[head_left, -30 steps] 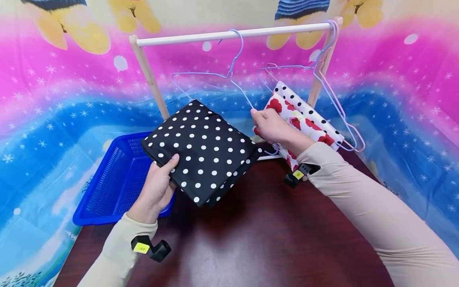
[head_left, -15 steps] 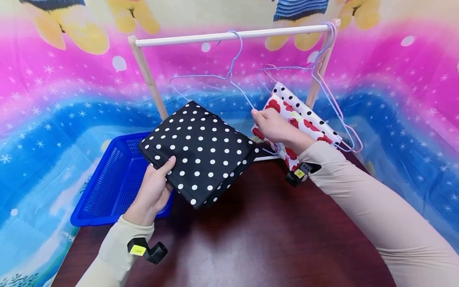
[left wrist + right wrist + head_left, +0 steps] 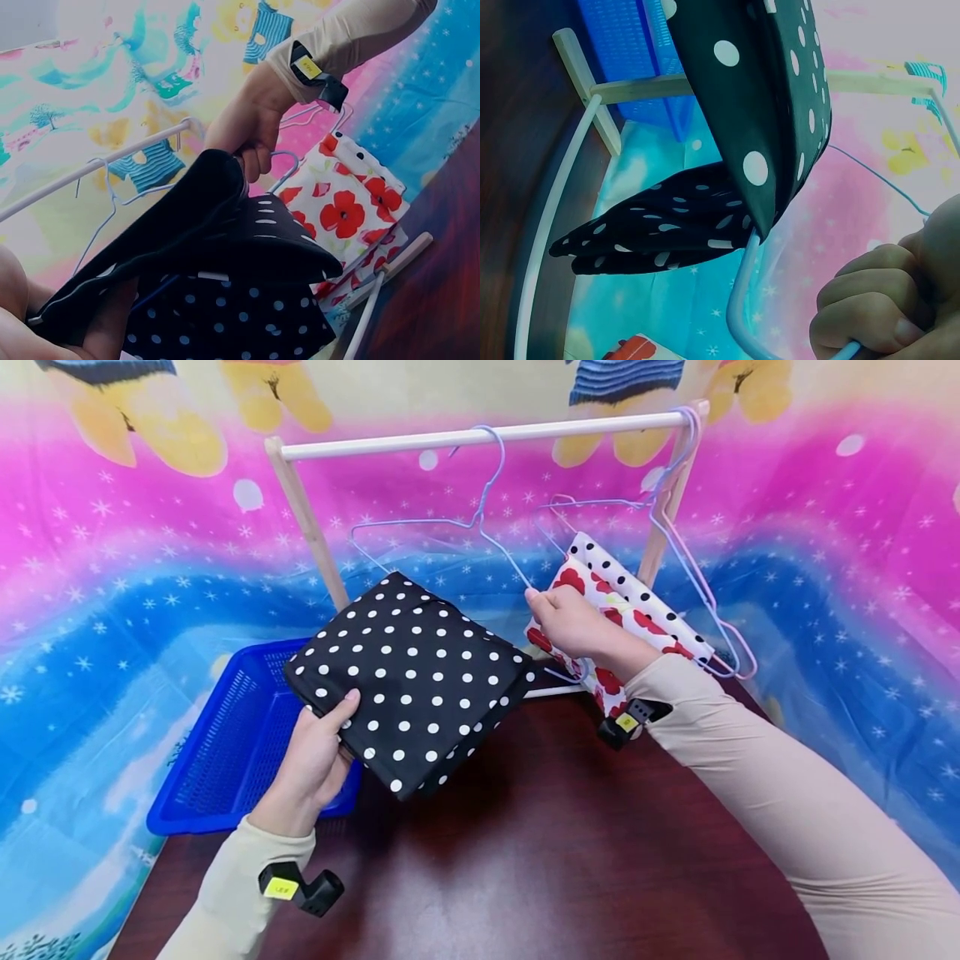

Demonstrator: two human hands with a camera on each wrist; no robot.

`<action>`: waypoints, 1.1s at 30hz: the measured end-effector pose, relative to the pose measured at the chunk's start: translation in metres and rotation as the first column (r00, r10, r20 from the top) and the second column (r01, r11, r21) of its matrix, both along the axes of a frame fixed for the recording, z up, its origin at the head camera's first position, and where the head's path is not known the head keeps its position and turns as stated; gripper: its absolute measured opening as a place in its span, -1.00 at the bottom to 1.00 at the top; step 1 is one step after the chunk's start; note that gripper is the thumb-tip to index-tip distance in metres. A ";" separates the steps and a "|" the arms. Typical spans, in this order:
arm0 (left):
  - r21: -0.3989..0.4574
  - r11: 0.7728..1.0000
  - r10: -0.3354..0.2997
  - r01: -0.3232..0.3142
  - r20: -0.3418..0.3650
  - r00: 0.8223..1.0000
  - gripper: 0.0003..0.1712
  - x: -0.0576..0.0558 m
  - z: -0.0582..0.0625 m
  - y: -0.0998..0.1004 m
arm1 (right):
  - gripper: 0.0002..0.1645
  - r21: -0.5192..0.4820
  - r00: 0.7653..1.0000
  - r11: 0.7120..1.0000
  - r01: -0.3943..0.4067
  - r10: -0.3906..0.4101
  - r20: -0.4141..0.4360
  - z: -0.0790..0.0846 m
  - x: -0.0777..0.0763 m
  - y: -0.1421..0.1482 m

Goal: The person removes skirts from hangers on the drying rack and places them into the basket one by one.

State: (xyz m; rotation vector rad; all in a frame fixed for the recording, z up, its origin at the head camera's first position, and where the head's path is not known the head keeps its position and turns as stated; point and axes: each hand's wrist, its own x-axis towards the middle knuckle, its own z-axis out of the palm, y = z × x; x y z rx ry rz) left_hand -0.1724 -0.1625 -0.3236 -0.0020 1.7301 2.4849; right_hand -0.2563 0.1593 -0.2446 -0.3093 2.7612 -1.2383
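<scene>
A folded black cloth with white dots (image 3: 412, 677) is draped over the lower bar of a light-blue wire hanger (image 3: 487, 483), which hangs by its hook from the rack's rail. My left hand (image 3: 306, 767) pinches the cloth's near-left edge, thumb on top and fingers beneath. At the hanger's right corner, my right hand (image 3: 570, 622) grips the wire with curled fingers (image 3: 862, 300). In the right wrist view, the cloth (image 3: 772, 112) folds over the wire, with one part hanging behind. Part of the lower bar is hidden under the fabric.
A blue perforated basket (image 3: 217, 735) stands at the left of the dark table (image 3: 600, 860). To the right, a red-flowered cloth (image 3: 645, 622) and a white black-dotted cloth (image 3: 615, 568) hang on other hangers. The wooden rack (image 3: 300, 518) spans the back.
My left hand and the black dotted cloth have shifted slightly left and down. The right hand keeps its grip on the hanger, nearly still.
</scene>
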 end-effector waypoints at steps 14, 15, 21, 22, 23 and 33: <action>-0.005 0.999 -0.032 0.032 -0.004 0.999 -0.70 0.004 -0.003 -0.017 | -0.37 0.023 1.000 1.000 0.003 -0.002 -0.012 0.000 -0.002 0.002; -0.005 0.999 -0.036 0.036 -0.006 0.999 -0.70 0.004 -0.004 -0.018 | -0.37 0.024 1.000 1.000 0.002 -0.002 -0.012 0.000 -0.002 0.002; -0.030 0.998 -0.061 0.060 -0.017 0.998 -0.69 0.003 -0.007 -0.022 | -0.37 0.030 1.000 1.000 -0.004 0.005 -0.021 0.000 -0.002 0.004; -0.033 0.997 -0.064 0.063 -0.016 0.998 -0.69 0.003 -0.007 -0.023 | -0.37 0.030 1.000 1.000 -0.003 0.004 -0.023 0.000 -0.001 0.004; -0.034 0.997 -0.067 0.066 -0.012 0.998 -0.69 0.003 -0.007 -0.024 | -0.38 0.029 1.000 1.000 0.000 0.001 -0.022 0.000 -0.001 0.005; -0.051 0.996 -0.079 0.079 0.003 0.997 -0.66 0.003 -0.005 -0.034 | -0.37 0.036 0.999 0.999 0.001 0.000 -0.035 0.001 -0.003 0.005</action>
